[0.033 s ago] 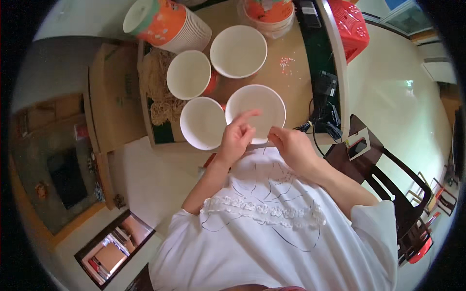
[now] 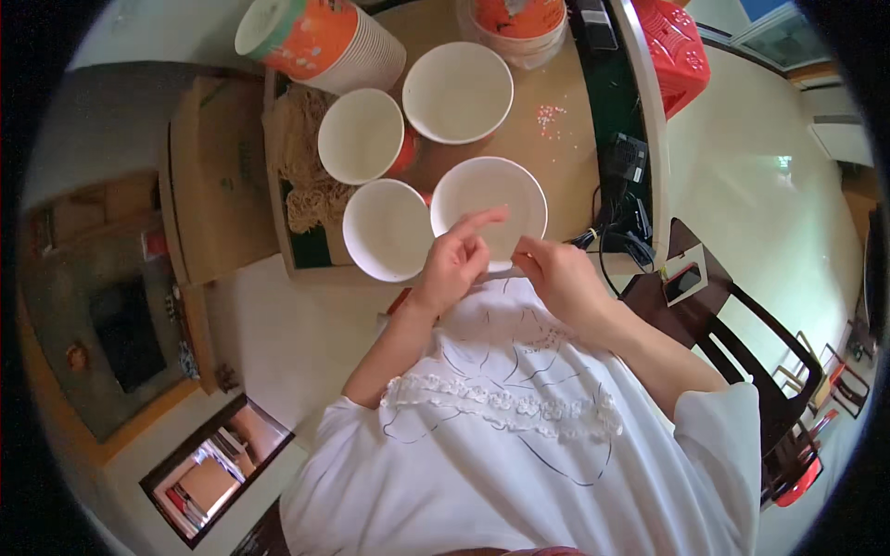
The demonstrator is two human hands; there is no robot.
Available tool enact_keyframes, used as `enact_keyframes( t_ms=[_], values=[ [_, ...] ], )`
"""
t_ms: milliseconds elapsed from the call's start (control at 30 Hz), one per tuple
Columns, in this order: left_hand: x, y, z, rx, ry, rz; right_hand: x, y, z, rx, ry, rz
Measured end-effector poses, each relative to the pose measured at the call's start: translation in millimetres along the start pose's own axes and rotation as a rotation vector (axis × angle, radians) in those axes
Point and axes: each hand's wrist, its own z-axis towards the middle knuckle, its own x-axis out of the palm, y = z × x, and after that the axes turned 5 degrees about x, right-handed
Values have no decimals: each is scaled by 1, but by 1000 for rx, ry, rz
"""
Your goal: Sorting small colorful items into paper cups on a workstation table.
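Note:
Both my hands hover at the near rim of a white paper bucket [image 2: 450,190], the near right one of a group standing with open tops. My left hand [image 2: 457,262] has its index finger stretched over the bucket's mouth, while its thumb presses against the curled fingers. My right hand [image 2: 559,273] is closed in a pinch beside the rim. Anything held in either hand is too small to make out. Left of my hands stands another paper bucket [image 2: 385,232]. Small pink and white beads or grains [image 2: 549,119] lie scattered on the brown tabletop.
Two more paper buckets, one at the left [image 2: 362,137] and one behind [image 2: 458,93], stand farther back. A tall stack of orange buckets [image 2: 320,42] leans at the far left, near brown stringy bundles [image 2: 311,204]. Black adapters [image 2: 626,159] with cables line the right edge.
The view has shifted slightly, and the buckets sit a little higher in it. My left index finger reaches slightly farther right. The right hand keeps its pinch.

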Motion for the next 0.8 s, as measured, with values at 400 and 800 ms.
enact_keyframes(
  t_ms=[400,800],
  values=[
    [-5,7,15,-263,-49,29,-25,-19,25,2,41,253],
    [3,7,38,-239,-96,44,-9,-52,48,-80,75,444]
  ],
)
